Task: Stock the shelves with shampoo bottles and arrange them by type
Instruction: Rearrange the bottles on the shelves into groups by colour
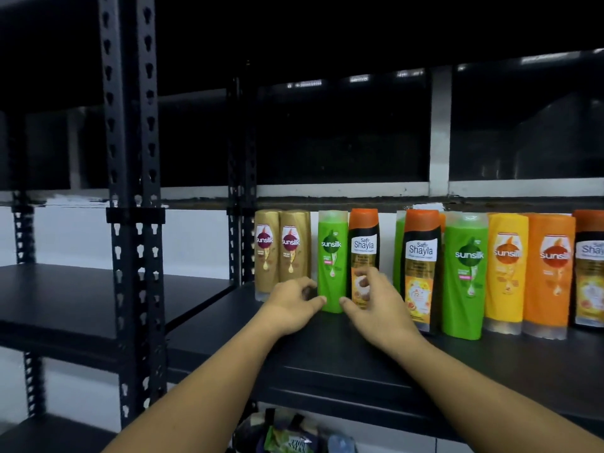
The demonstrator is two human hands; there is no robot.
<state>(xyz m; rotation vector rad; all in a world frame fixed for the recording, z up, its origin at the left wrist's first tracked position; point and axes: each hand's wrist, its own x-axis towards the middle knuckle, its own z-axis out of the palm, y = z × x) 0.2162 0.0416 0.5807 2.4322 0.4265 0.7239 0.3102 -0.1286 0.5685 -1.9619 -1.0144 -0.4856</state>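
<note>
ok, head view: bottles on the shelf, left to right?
Gold plastic Sunsilk bottle, second gold Sunsilk bottle, green Sunsilk bottle, black Safi Shayla bottle with orange cap, second Safi Shayla bottle, second green Sunsilk bottle, yellow Sunsilk bottle, orange Sunsilk bottle, third Safi Shayla bottle. A half-hidden green bottle is left out.

This looks like a shop or its stockroom. Black steel racks [135, 223] with slotted uprights run from 9 o'clock to 3 o'clock. On the shelf [327, 351] toward 3 o'clock stands a row of branded shampoo bottles [465, 273], labels facing out, in gold, green, orange and yellow. Behind them are a plain white wall [196, 237] and dark window panes [343, 135]. At 6 o'clock, under the shelf, sits a dark bag [287, 436] holding packets.
</note>
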